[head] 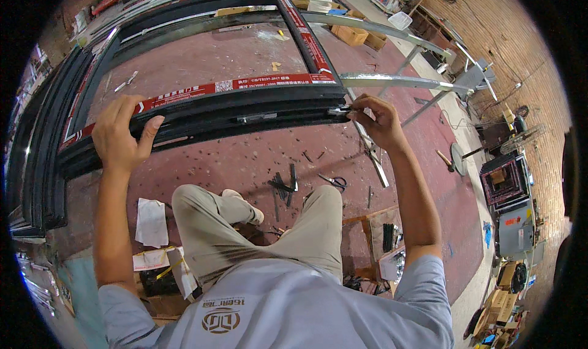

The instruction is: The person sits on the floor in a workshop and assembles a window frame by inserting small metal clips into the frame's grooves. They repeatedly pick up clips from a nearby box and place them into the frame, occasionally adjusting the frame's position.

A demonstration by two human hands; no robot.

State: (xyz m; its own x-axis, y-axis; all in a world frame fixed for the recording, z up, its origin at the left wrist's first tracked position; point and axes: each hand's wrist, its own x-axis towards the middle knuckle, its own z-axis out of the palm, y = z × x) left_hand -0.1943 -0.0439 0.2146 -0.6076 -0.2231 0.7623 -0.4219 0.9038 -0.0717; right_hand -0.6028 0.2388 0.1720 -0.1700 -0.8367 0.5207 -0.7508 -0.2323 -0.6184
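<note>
A black metal window or door frame (275,94) with red printed protective film lies across metal rails before me. On the left, my left hand (126,135) rests over its near bar, thumb apart from the fingers. At the right end of that bar, my right hand (374,119) pinches a small shiny metal piece (339,112) against the frame's grooved edge. Another metal fitting (257,118) sits in the groove between my hands. Whether the left fingertips touch the film is hard to tell.
Scissors (339,182) and black strips (285,188) lie on the red floor below. More black frames (39,156) stand at the left. A metal rail (399,80) extends right. A hammer (444,159), open boxes (158,275) and a white cloth (151,222) are around.
</note>
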